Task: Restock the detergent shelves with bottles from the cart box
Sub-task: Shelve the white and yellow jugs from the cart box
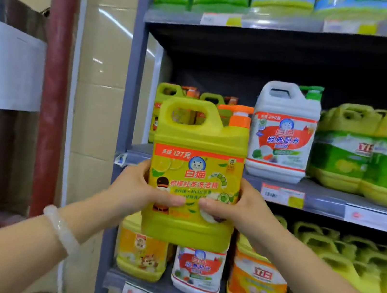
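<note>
Left hand (147, 189) and right hand (236, 206) clamp fingers round yellow bottle (196, 169), placing step; next, lift onto middle shelf (326, 195) beside white bottle (283, 135).

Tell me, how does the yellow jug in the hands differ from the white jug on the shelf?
The yellow jug has an orange pump; the white jug has a green one. The yellow jug is held up off the shelf by the left hand and right hand; the white jug stands on it. Both have a built-in handle, a red-banded label and the same cat logo.
</note>
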The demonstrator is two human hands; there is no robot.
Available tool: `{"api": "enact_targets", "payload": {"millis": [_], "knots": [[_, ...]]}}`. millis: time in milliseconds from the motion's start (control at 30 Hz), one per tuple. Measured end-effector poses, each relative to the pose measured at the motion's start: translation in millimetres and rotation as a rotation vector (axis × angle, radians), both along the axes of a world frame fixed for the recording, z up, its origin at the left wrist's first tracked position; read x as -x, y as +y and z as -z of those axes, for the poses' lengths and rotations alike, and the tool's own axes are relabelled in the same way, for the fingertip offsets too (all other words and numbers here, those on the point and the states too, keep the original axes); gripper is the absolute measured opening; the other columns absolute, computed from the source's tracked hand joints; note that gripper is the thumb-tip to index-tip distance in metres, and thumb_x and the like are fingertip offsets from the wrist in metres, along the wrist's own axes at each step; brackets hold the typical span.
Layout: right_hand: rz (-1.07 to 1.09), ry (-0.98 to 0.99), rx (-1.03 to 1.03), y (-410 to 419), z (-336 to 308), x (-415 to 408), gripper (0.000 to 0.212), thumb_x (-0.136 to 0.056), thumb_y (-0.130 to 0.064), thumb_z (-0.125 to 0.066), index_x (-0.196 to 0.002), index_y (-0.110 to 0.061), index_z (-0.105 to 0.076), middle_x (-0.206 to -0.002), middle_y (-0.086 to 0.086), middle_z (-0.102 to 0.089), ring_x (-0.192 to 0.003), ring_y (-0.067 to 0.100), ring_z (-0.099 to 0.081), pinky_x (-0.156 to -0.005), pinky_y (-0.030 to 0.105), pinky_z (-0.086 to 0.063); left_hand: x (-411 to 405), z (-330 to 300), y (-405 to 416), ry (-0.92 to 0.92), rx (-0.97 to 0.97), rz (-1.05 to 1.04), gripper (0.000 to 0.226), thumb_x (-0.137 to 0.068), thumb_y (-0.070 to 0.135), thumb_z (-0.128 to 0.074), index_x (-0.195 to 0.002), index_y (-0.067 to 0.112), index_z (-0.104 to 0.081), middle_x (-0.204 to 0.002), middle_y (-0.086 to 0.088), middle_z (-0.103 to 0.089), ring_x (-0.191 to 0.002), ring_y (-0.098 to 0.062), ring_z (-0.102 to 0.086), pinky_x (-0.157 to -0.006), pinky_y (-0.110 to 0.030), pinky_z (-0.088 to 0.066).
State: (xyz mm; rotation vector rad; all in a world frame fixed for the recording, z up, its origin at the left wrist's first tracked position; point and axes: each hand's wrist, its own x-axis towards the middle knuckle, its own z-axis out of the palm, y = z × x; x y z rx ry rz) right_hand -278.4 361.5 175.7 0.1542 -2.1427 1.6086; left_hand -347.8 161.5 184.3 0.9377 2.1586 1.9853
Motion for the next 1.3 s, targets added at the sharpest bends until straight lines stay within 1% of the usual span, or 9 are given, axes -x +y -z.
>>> {"api": "enact_targets", "payload": {"millis": [100,200,300,367,600,733,900,1133,1300], "knots": [[-0.002,0.057,-0.016,8.5,-30.6,21.5,0.081,-0.05,-0.025,-0.087,-0.122,-0.01,-0.054,-0.109,0.005,-0.071,-0.097,0.018,-0.07,-0.084,0.037,-0.057,15.2,-31.6,10.6,0.026,-0.038,-0.01,0.054,-0.055,0.007,-0.084,-0.103,0.021,-0.061,-0.097,0.0,-0.073,-0.079,-0.009,-0.071,-0.055,-0.017,-0.054],[0.001,0.096,-0.007,15.3,-55.6,44.4,0.077,-0.053,-0.018,-0.091,-0.121,-0.009,-0.055,-0.11,0.007,-0.07,-0.096,0.02,-0.07,-0.082,0.035,-0.057,36.1,-59.7,18.6,0.081,-0.019,-0.011,0.055,-0.05,0.014,-0.082,-0.1,0.023,-0.06,-0.096,0.003,-0.072,-0.085,-0.01,-0.07,-0.056,-0.018,-0.054],[0.015,0.113,-0.009,21.1,-76.3,70.3,0.081,-0.051,-0.024,-0.092,-0.122,-0.01,-0.054,-0.111,0.005,-0.069,-0.098,0.02,-0.068,-0.084,0.038,-0.056,64.7,-78.5,26.3,0.124,-0.014,0.001,0.04,-0.066,0.005,-0.078,-0.095,0.023,-0.057,-0.088,0.005,-0.069,-0.067,-0.001,-0.069,-0.049,-0.014,-0.052],[0.005,0.115,-0.011,24.8,-88.7,91.6,0.065,-0.062,-0.015,-0.086,-0.118,-0.011,-0.054,-0.11,0.004,-0.068,-0.097,0.019,-0.067,-0.083,0.036,-0.055,87.6,-89.1,30.8,0.137,-0.01,-0.007,0.036,-0.071,0.002,-0.075,-0.096,0.022,-0.058,-0.089,0.005,-0.069,-0.067,-0.001,-0.069,-0.05,-0.014,-0.052],[0.013,0.089,-0.015,40.9,-105.4,189.8,0.058,-0.061,-0.013,-0.087,-0.113,-0.018,-0.059,-0.109,0.003,-0.07,-0.101,0.021,-0.067,-0.094,0.045,-0.052,182.2,-104.5,49.5,0.136,0.004,-0.02,0.074,-0.055,0.013,-0.084,-0.123,0.014,-0.056,-0.112,-0.006,-0.07,-0.1,-0.022,-0.067,-0.074,-0.03,-0.056],[0.034,-0.002,-0.036,49.4,-100.0,232.2,0.089,-0.04,-0.034,-0.093,-0.12,-0.018,-0.056,-0.113,0.002,-0.068,-0.106,0.022,-0.064,-0.096,0.047,-0.05,220.8,-95.3,63.1,0.087,-0.025,-0.032,0.061,-0.066,0.0,-0.08,-0.121,0.012,-0.055,-0.11,-0.007,-0.068,-0.094,-0.018,-0.066,-0.064,-0.023,-0.056],[0.024,-0.043,-0.077,59.1,-98.2,272.3,0.122,-0.012,-0.059,-0.089,-0.123,-0.022,-0.053,-0.117,-0.001,-0.066,-0.109,0.02,-0.062,-0.096,0.046,-0.049,253.4,-89.5,67.5,0.03,-0.043,-0.062,0.069,-0.058,0.007,-0.081,-0.121,0.01,-0.055,-0.109,-0.009,-0.069,-0.098,-0.024,-0.066,-0.077,-0.035,-0.054],[-0.008,-0.111,-0.177,53.7,-104.5,297.0,0.073,-0.068,-0.029,-0.083,-0.13,-0.014,-0.049,-0.127,0.003,-0.061,-0.116,0.02,-0.056,-0.099,0.035,-0.045,268.4,-80.1,67.6,0.028,-0.131,-0.217,0.071,-0.064,0.006,-0.082,-0.127,0.009,-0.05,-0.115,-0.008,-0.064,-0.09,-0.019,-0.063,-0.066,-0.027,-0.05],[-0.007,-0.14,-0.229,51.5,-107.0,315.2,0.074,-0.069,-0.032,-0.082,-0.132,-0.014,-0.048,-0.129,0.003,-0.059,-0.12,0.021,-0.054,-0.103,0.039,-0.044,278.9,-78.6,64.2,0.006,-0.136,-0.269,0.078,-0.054,0.016,-0.085,-0.125,0.01,-0.054,-0.115,-0.009,-0.066,-0.099,-0.025,-0.064,-0.078,-0.036,-0.052]]}}
